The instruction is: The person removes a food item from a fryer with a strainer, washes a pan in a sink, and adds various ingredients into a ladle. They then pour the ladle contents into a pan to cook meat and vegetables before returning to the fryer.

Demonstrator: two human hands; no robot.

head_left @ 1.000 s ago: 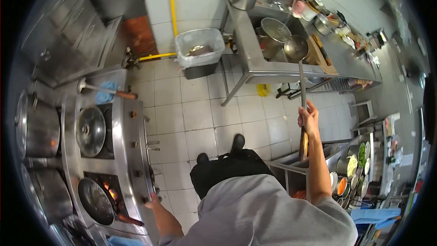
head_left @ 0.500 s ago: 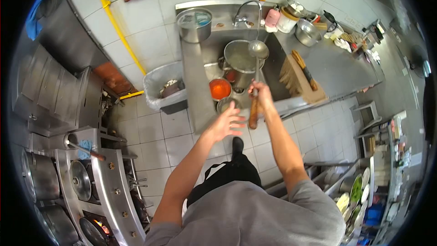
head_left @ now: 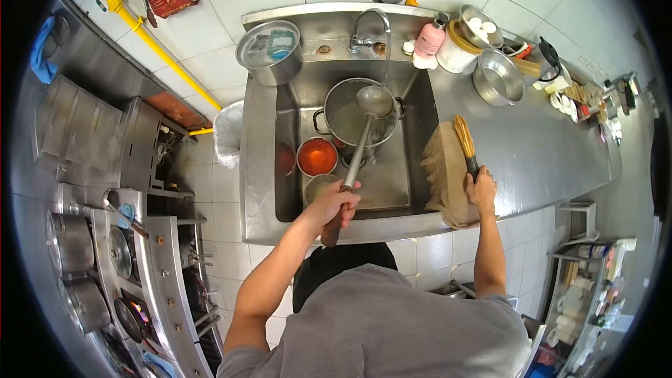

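My left hand (head_left: 334, 208) is closed around the wooden handle of a long metal ladle (head_left: 360, 150). The ladle's bowl is over the large pot (head_left: 341, 122) in the sink, beneath the faucet (head_left: 379, 19). On the right counter, my right hand (head_left: 481, 189) has its fingers around the dark handle end of a bamboo brush (head_left: 464, 141). The brush lies along a brown cloth (head_left: 444, 192) at the sink's right edge. A bowl of red-orange liquid (head_left: 317, 157) and a smaller metal bowl (head_left: 320, 187) sit in the sink, left of the ladle.
A lidded pot (head_left: 269, 63) stands at the sink's back left corner. Behind the right counter are a pink bottle (head_left: 429, 40), a metal bowl (head_left: 498, 77) and a bowl of eggs (head_left: 481, 26). The stove (head_left: 164, 273), with a flame burning, is far left; a lined bin (head_left: 229, 133) is nearer.
The ladle has passed from my right hand to my left. My right hand has moved right to the brush on the counter. The view has shifted closer to the sink.
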